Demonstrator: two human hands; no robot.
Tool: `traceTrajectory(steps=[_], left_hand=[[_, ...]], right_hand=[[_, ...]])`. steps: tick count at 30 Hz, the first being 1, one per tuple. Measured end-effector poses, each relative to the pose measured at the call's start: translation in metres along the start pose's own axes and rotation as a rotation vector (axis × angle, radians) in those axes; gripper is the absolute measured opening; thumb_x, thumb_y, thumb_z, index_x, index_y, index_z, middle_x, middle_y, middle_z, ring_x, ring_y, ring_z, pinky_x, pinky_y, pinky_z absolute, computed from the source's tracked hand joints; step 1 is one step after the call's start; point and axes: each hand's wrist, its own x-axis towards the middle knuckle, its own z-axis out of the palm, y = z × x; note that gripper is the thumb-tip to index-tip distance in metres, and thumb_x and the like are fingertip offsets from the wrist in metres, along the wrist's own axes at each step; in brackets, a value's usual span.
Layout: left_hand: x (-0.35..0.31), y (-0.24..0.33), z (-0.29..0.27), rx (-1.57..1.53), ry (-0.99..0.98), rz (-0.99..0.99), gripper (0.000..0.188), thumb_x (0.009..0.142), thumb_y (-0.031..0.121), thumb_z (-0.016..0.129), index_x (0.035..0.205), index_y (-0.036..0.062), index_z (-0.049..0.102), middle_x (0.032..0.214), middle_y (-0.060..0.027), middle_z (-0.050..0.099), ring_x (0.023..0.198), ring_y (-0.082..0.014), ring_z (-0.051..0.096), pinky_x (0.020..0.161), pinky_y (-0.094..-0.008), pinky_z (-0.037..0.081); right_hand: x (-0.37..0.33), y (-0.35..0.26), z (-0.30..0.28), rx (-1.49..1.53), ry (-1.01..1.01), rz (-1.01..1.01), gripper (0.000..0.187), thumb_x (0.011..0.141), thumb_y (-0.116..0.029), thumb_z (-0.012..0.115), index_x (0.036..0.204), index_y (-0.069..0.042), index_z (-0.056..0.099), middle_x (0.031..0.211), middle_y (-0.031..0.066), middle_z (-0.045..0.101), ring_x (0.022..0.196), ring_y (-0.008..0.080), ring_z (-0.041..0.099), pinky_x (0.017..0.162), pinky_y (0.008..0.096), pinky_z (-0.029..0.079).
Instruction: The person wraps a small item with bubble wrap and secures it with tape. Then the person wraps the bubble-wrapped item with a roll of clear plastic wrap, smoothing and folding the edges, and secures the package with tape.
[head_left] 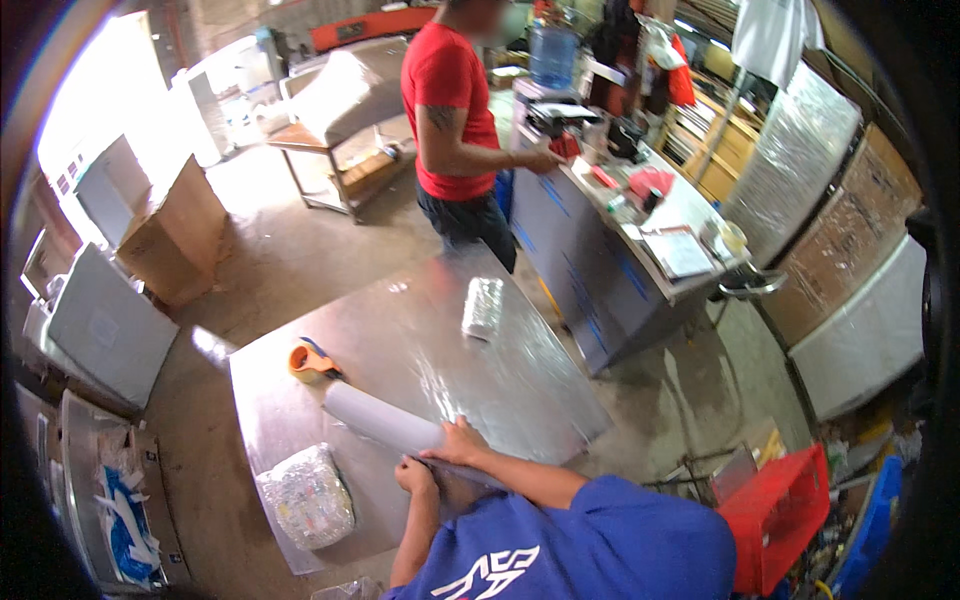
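Note:
A long pale grey roll of sheet material (385, 418) lies diagonally across a shiny metal-topped table (400, 320). My left hand (415, 475) is closed at the roll's lower edge, fingers curled in. Over the near part of the roll, my right hand (462, 442) grips it from above, its thumb pointing toward the left hand. An orange tape dispenser (312, 360) with a tape roll stands by the far end of the roll. Left of my hands sits a bubble-wrapped bundle (307, 497). A smaller clear-wrapped packet (483, 309) rests farther back on the table.
Beyond the table, a person in a red shirt (438, 110) stands at a cluttered counter (590, 265) with a clipboard (678, 252). Cardboard boxes (178, 235) stand at left. A red crate (775, 520) is at my right, and wrapped panels (800, 165) lean at the far right.

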Motion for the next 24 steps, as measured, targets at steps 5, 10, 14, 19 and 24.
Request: traceTrajectory(steps=[5, 10, 14, 19, 24], left_hand=[[0.003, 0.0, -0.003, 0.127, -0.018, -0.033, 0.032, 0.102, 0.018, 0.052, 0.107, -0.0108, 0.065, 0.102, -0.0261, 0.071, 0.086, -0.0378, 0.072, 0.07, -0.0471, 0.059], [0.003, 0.005, 0.004, -0.197, -0.111, -0.241, 0.03, 0.102, 0.012, 0.048, 0.108, -0.0133, 0.062, 0.105, -0.0253, 0.069, 0.076, -0.0352, 0.072, 0.056, -0.0418, 0.063], [0.008, 0.014, 0.01, -0.413, -0.113, -0.44, 0.03, 0.1, 0.013, 0.051, 0.108, -0.0136, 0.062, 0.103, -0.0239, 0.068, 0.074, -0.0338, 0.071, 0.054, -0.0408, 0.063], [0.02, -0.002, 0.011, -0.413, -0.059, -0.442, 0.032, 0.1, 0.019, 0.054, 0.108, -0.0115, 0.062, 0.103, -0.0221, 0.068, 0.076, -0.0323, 0.072, 0.056, -0.0402, 0.063], [0.021, -0.015, 0.026, -0.398, -0.024, -0.308, 0.04, 0.104, 0.028, 0.051, 0.118, -0.0081, 0.057, 0.103, -0.021, 0.066, 0.076, -0.0323, 0.071, 0.06, -0.04, 0.063]], right_hand=[[0.004, 0.003, -0.001, 0.006, -0.064, -0.009, 0.107, 0.068, -0.087, 0.065, 0.13, -0.001, 0.06, 0.133, 0.029, 0.052, 0.124, 0.0454, 0.057, 0.102, 0.0518, 0.049], [0.042, 0.027, -0.01, 0.053, -0.195, -0.043, 0.109, 0.07, -0.089, 0.062, 0.135, -0.001, 0.059, 0.136, 0.0302, 0.053, 0.125, 0.0446, 0.056, 0.105, 0.0516, 0.046], [0.045, 0.03, -0.014, 0.015, -0.195, -0.051, 0.106, 0.075, -0.09, 0.054, 0.13, 0.0, 0.063, 0.136, 0.0322, 0.053, 0.126, 0.0464, 0.055, 0.106, 0.0504, 0.046], [0.043, 0.032, -0.014, 0.072, -0.179, -0.028, 0.1, 0.078, -0.09, 0.049, 0.121, -0.002, 0.068, 0.132, 0.0271, 0.061, 0.123, 0.0407, 0.06, 0.102, 0.0518, 0.048], [0.062, 0.045, -0.032, 0.191, -0.228, 0.023, 0.094, 0.084, -0.086, 0.048, 0.122, -0.003, 0.068, 0.121, 0.0265, 0.068, 0.117, 0.0383, 0.064, 0.098, 0.0472, 0.05]])
